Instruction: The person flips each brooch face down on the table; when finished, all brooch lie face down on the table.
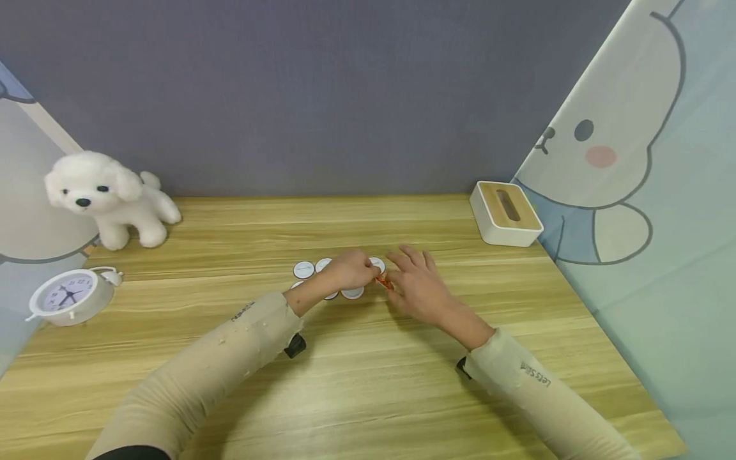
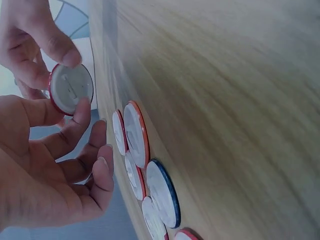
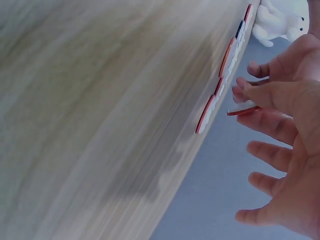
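A round pin-back badge with a red rim is held between both hands, above the table. Its white back with the pin faces the left wrist camera. The left hand pinches its edge with thumb and index finger, other fingers loosely bent. The right hand grips the opposite edge between thumb and index finger, its other fingers spread. Several more badges lie grouped on the table beneath the left hand, white backs up, among them an orange-rimmed badge and a dark-blue-rimmed badge. The left hand and forearm partly hide this group in the head view.
On the wood-grain table a white plush dog stands at the back left, with a white alarm clock in front of it. A white tissue box with a wooden lid stands at the back right. A grey panel borders the far edge.
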The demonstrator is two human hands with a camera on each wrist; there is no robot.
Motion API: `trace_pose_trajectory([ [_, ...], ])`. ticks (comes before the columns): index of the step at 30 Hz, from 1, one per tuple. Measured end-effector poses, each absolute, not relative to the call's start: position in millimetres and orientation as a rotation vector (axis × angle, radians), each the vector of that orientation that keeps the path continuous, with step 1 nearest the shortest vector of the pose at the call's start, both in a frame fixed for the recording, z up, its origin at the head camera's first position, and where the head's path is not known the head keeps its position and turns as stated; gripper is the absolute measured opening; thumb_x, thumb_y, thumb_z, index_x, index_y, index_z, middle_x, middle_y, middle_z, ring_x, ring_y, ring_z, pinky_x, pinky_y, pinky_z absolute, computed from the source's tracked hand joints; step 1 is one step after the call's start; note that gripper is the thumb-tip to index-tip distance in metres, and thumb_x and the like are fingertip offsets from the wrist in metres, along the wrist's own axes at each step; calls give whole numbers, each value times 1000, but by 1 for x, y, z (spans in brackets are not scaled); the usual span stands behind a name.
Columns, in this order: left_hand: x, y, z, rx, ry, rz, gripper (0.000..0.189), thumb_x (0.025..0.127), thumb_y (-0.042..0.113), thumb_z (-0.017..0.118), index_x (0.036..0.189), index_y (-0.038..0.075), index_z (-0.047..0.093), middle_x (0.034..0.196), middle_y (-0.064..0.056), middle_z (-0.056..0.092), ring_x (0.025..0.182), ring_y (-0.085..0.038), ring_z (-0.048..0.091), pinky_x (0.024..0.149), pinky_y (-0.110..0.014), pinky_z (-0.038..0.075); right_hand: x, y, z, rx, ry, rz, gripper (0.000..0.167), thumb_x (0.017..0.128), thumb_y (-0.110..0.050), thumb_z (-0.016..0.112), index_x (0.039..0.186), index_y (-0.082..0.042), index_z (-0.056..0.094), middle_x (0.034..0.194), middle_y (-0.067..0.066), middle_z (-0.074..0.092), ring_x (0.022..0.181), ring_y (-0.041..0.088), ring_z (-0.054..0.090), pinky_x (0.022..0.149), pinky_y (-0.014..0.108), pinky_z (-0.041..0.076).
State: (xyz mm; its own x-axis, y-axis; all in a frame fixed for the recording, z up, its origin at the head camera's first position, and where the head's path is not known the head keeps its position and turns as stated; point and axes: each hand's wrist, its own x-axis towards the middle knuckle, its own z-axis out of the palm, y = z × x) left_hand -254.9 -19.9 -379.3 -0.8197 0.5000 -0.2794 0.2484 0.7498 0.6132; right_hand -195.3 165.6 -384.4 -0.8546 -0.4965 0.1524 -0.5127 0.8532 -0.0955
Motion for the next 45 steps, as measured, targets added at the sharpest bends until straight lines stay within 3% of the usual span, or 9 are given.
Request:
trace_pose_trajectory([
  [3, -255, -23, -380, 599, 2506, 805, 44, 104, 30, 47, 87, 4, 78, 54, 5, 48, 45, -6, 28, 44, -21, 25, -196, 168, -383, 786, -2873, 237, 12, 92, -22, 71, 95, -12, 77, 146, 12, 56, 145, 40, 36, 109, 74, 29],
  [8, -254, -29, -381, 685, 2451, 870, 45, 106, 31, 45, 82, 2, 71, 53, 6, 43, 44, -6, 27, 44, -20, 24, -199, 172, -381, 740, -2877, 287, 12, 94, -19, 69, 97, -11, 78, 142, 12, 59, 144, 40, 39, 109, 73, 29],
  [10, -254, -30, -381, 725, 2430, 909, 38, 105, 29, 47, 86, 5, 69, 58, 6, 47, 47, -7, 34, 47, -21, 31, -199, 173, -380, 725, -2897, 300, 13, 93, -20, 69, 97, -10, 77, 142, 13, 59, 143, 40, 39, 110, 72, 29],
  [14, -255, -31, -379, 826, 2416, 932, 23, 102, 25, 54, 104, 10, 71, 91, 1, 68, 79, -12, 60, 72, -29, 51, -200, 174, -379, 695, -2951, 358, 15, 93, -21, 69, 99, -10, 78, 143, 13, 58, 144, 41, 37, 110, 72, 29],
  [17, -256, -31, -378, 880, 2420, 901, 21, 99, 23, 59, 111, 11, 72, 115, -4, 71, 107, -21, 64, 92, -39, 53, -201, 175, -379, 675, -2979, 442, 17, 93, -22, 70, 101, -9, 78, 144, 14, 57, 144, 41, 37, 110, 72, 29],
  [19, -257, -30, -377, 895, 2421, 875, 19, 97, 22, 63, 109, 11, 73, 118, -8, 71, 113, -26, 63, 95, -43, 52, -203, 176, -380, 670, -2984, 512, 18, 93, -21, 70, 101, -8, 78, 143, 14, 58, 144, 42, 38, 109, 71, 31],
  [26, -258, -29, -378, 927, 2448, 845, 12, 97, 20, 65, 100, 11, 72, 112, -6, 72, 112, -25, 64, 93, -42, 52, -207, 180, -382, 670, -3009, 657, 18, 94, -19, 68, 101, -5, 78, 143, 16, 58, 142, 45, 39, 111, 68, 31],
  [34, -260, -27, -378, 978, 2494, 796, 12, 98, 20, 65, 99, 11, 72, 109, -4, 73, 94, -18, 60, 90, -38, 49, -208, 181, -384, 656, -3063, 679, 20, 95, -25, 67, 103, -8, 75, 145, 18, 55, 139, 43, 43, 109, 67, 35],
  [45, -262, -25, -373, 978, 2576, 589, 14, 97, 24, 67, 100, 13, 75, 116, -6, 73, 112, -32, 54, 100, -47, 40, -213, 177, -386, 695, -2988, 672, 12, 96, -20, 66, 92, -11, 71, 139, 20, 59, 135, 42, 48, 108, 62, 39],
])
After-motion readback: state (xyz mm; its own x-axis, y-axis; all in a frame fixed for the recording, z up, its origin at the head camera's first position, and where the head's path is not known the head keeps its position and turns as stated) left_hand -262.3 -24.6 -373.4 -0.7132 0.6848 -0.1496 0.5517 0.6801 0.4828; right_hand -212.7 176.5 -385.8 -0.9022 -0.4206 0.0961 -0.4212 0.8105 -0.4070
